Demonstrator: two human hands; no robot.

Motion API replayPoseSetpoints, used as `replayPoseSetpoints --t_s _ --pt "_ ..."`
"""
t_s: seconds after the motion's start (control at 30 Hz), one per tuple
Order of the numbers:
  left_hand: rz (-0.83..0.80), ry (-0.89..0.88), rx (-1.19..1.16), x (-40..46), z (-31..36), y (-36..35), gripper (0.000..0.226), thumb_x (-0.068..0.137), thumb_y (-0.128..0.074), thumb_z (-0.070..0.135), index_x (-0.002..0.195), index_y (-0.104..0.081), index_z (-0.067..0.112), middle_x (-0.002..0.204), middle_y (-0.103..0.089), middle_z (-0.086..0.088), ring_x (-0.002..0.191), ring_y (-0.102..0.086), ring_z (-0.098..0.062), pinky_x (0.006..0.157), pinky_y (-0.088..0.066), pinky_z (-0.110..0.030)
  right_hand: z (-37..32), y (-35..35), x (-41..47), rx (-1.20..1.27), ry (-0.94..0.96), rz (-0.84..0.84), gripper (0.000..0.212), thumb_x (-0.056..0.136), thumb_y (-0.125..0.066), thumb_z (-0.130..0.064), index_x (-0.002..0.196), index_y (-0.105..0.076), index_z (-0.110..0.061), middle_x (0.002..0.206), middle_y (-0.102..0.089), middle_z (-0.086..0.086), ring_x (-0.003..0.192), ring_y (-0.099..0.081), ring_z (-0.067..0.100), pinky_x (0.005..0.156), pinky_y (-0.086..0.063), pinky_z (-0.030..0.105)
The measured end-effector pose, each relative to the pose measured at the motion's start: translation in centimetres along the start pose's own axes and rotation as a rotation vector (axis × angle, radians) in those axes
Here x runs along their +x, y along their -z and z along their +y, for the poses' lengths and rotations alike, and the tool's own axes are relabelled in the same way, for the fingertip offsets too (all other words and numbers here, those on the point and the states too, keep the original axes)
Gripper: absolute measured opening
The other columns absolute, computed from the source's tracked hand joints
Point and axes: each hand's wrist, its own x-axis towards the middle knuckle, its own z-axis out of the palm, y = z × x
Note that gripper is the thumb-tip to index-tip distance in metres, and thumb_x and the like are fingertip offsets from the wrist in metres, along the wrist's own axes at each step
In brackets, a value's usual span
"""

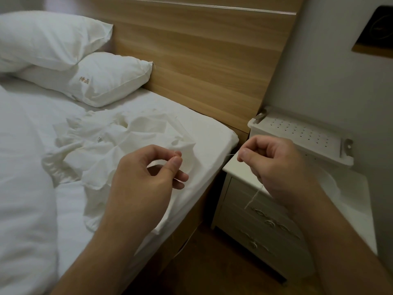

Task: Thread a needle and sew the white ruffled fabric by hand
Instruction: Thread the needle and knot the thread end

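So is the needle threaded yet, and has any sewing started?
Nothing looks finished yet. In hand: the right hand pinches a white thread, its short end poking toward the left hand, whose thumb and finger pinch something too small to see, probably the needle. Whether the thread is through cannot be told. Left: sewing the white ruffled fabric, which lies untouched on the bed.
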Motion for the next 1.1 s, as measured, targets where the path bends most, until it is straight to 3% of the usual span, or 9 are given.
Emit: replayPoseSetpoints --t_s 0.1,0.27,0.37,0.5,0.6,0.7,0.83,0.97,1.1 --pt "-0.092 -0.02 -0.109 -0.3 0.5 -0.1 0.014 0.097 -0.071 0.004 0.084 -0.076 0.008 0.107 -0.08 0.007 0.067 -0.077 -0.023 0.062 -0.063 -0.029 -0.1 -0.3 -0.2 -0.026 0.008 -0.06 0.018 0.099 -0.065 -0.012 0.082 -0.072 -0.015 0.05 -0.052 -0.01 0.043 -0.042 0.002 0.045 -0.035 0.012" --pt "-0.295 -0.047 -0.136 -1.2 0.6 -1.2 0.012 0.095 -0.07 0.004 0.085 -0.075 0.009 0.12 -0.077 0.007 0.072 -0.079 -0.027 0.064 -0.064 -0.031 -0.9 -1.6 -1.0 -0.087 0.052 -0.228 0.015 0.098 -0.066 -0.019 0.085 -0.072 -0.022 0.066 -0.064 -0.008 0.058 -0.056 0.004 0.055 -0.046 0.021" --pt "-0.345 -0.083 -0.013 -1.4 -0.1 -1.8 0.013 0.098 -0.071 0.009 0.09 -0.076 0.018 0.099 -0.081 0.006 0.073 -0.08 -0.019 0.07 -0.067 -0.039 -1.2 -2.4 -1.1 -0.108 0.101 -0.252 0.015 0.1 -0.065 -0.02 0.086 -0.071 -0.022 0.072 -0.066 0.002 0.068 -0.062 0.016 0.062 -0.052 0.032" --pt "-0.298 -0.123 0.15 -1.3 -0.3 -1.7 0.014 0.099 -0.071 0.01 0.091 -0.075 0.021 0.073 -0.078 0.005 0.069 -0.077 -0.011 0.072 -0.067 -0.036 -1.2 -2.5 -1.1 -0.098 0.095 -0.258 0.015 0.099 -0.065 -0.023 0.086 -0.071 -0.022 0.077 -0.068 0.007 0.074 -0.065 0.026 0.067 -0.055 0.046" --pt "-0.25 -0.102 0.15 -1.2 -0.1 -1.6 0.018 0.099 -0.071 0.007 0.086 -0.074 0.019 0.07 -0.077 0.002 0.065 -0.076 -0.011 0.067 -0.064 -0.028 -1.0 -2.2 -1.0 -0.106 0.081 -0.272 0.014 0.099 -0.066 -0.023 0.086 -0.072 -0.022 0.074 -0.068 0.004 0.069 -0.064 0.02 0.063 -0.053 0.034" --pt "-0.144 -0.042 0.144 -0.8 0.0 -1.3 0.018 0.099 -0.071 0.007 0.084 -0.074 0.017 0.069 -0.077 0.002 0.063 -0.075 -0.01 0.064 -0.06 -0.021 -0.8 -1.6 -0.9 -0.099 0.023 -0.267 0.014 0.098 -0.066 -0.022 0.085 -0.072 -0.021 0.071 -0.067 -0.002 0.058 -0.056 0.0 0.056 -0.046 0.016" --pt "-0.048 0.041 0.115 -0.5 -0.1 -0.7 0.017 0.101 -0.069 0.009 0.085 -0.074 0.014 0.069 -0.077 0.006 0.062 -0.075 -0.007 0.057 -0.05 -0.007 -0.4 -0.3 -0.4 -0.065 -0.012 -0.199 0.016 0.099 -0.065 -0.014 0.085 -0.072 -0.013 0.055 -0.059 -0.016 0.051 -0.054 -0.004 0.049 -0.042 0.01" --pt "-0.098 0.057 0.089 -0.3 -0.2 -0.7 0.014 0.102 -0.069 0.013 0.089 -0.074 0.016 0.074 -0.079 0.008 0.067 -0.077 -0.008 0.065 -0.057 -0.015 -0.1 0.2 -0.2 -0.07 -0.006 -0.141 0.016 0.099 -0.064 -0.009 0.084 -0.07 -0.011 0.048 -0.054 -0.019 0.046 -0.051 -0.003 0.046 -0.039 0.009" --pt "-0.174 0.024 -0.06 -0.8 0.3 -0.9 0.014 0.098 -0.07 0.006 0.085 -0.074 0.008 0.099 -0.081 0.011 0.068 -0.079 -0.019 0.066 -0.063 -0.024 -0.1 -0.3 -0.3 -0.128 0.014 -0.143 0.015 0.098 -0.067 -0.013 0.084 -0.072 -0.015 0.054 -0.056 -0.017 0.05 -0.052 -0.003 0.049 -0.04 0.008"
